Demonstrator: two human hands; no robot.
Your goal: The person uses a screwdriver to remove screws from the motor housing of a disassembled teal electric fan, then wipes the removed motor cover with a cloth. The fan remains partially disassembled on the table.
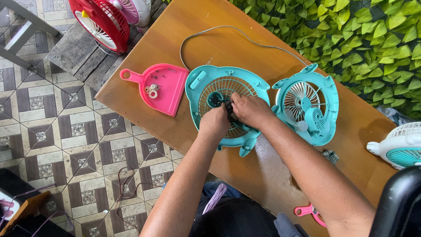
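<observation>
The person's two bare forearms reach up from the bottom edge over a dark lap toward a brown wooden table (245,175). The left hand (214,123) is curled into a loose fist, knuckles up, resting on the lower rim of a turquoise fan housing (206,83) that lies flat on the table with its grille facing up. The right hand (251,109) is bent beside it, fingers pinched around a small black part (229,110) at the middle of the grille; both hands meet at this part and appear to grip it together. Just right of the housing, touching it, lies a second turquoise fan half (326,105) with white blades showing. A grey cord (210,30) loops across the tabletop behind them. To the left sits a pink dustpan (169,87) holding small loose pieces, well apart from the hands.
</observation>
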